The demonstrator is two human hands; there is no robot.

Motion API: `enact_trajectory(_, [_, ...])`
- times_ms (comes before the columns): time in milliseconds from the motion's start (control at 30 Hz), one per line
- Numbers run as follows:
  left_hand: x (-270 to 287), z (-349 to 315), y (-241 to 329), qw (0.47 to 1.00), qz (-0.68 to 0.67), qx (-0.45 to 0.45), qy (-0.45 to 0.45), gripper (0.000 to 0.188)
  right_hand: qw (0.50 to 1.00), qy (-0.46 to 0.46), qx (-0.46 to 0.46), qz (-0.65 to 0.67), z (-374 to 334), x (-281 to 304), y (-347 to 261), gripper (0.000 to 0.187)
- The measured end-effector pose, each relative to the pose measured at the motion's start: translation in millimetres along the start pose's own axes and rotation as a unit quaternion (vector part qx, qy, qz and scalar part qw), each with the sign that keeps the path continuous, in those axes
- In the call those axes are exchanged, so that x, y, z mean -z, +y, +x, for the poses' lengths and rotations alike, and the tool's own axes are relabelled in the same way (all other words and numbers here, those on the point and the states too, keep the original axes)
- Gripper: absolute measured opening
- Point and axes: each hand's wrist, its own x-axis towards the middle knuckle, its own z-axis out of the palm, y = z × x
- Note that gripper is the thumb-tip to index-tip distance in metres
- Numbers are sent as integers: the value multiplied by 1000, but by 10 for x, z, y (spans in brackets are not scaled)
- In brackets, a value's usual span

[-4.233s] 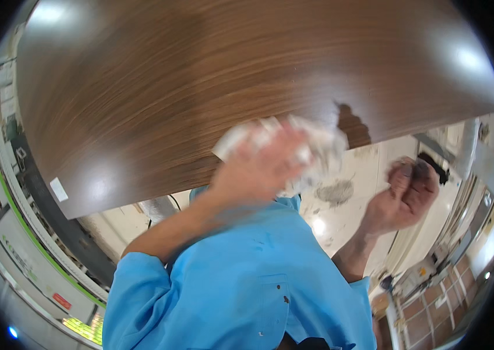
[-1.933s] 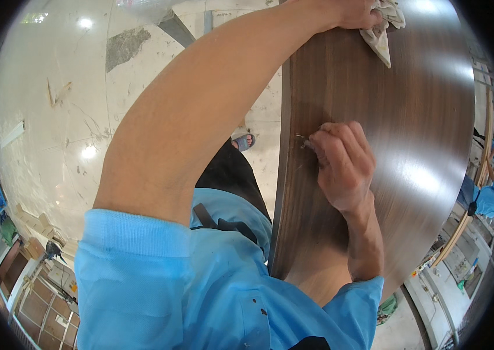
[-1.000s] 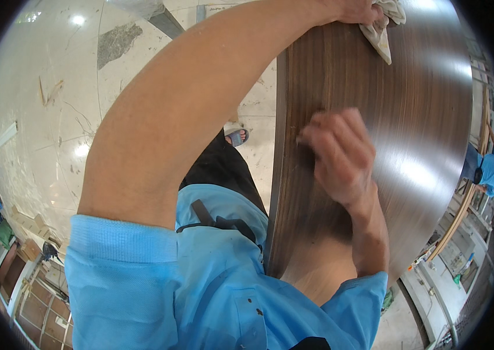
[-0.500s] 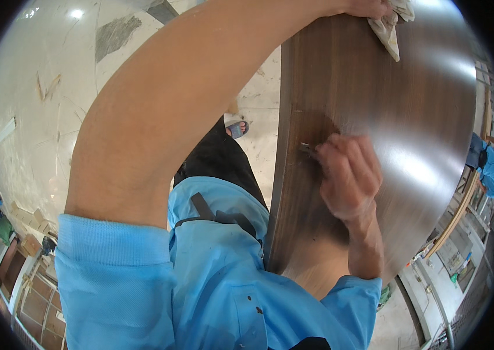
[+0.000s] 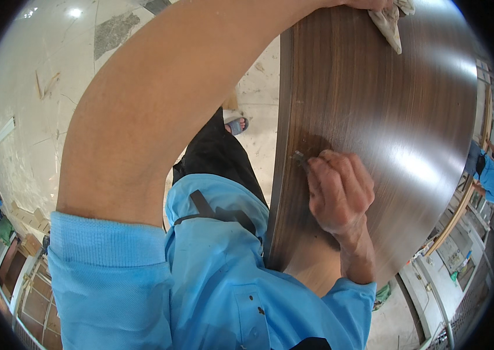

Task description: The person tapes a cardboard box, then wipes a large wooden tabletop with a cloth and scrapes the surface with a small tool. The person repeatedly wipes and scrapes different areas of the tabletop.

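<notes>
panel: dark wood-grain laminate panel (image 5: 387, 134), glossy, stands right of the person's body
tool: small dark metal scraper tip (image 5: 300, 157) on the panel near its left edge
right hand (image 5: 340, 195): fingers clenched around the tool
left hand (image 5: 369, 4): top rim, on crumpled white rag (image 5: 391, 20); finger state cannot tell
step: likely scraping a spot
next: likely short firm strokes, blade kept flat, then a wipe

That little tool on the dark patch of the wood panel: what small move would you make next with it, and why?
Probably another short scrape across the dark patch. The right hand pinches the small tool with its tip on the wood panel right at that patch, which is duller than the glossy surface around it. The left hand holds the cloth far up the panel.
</notes>
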Motion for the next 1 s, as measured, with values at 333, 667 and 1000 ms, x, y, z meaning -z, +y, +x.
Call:
enact_trajectory(333, [-40,-9,-34,1000,2,-9,8,53,999,-24,23,18,-5,12,-108,25])
enact_trajectory(667, [33,-83,28,1000,6,-7,-2,51,997,-8,-71,-10,-84,36,-219,17])
enact_trajectory(1000, [44,-75,51,1000,5,-5,5,52,998,5,-61,4,-75,12,-329,17])
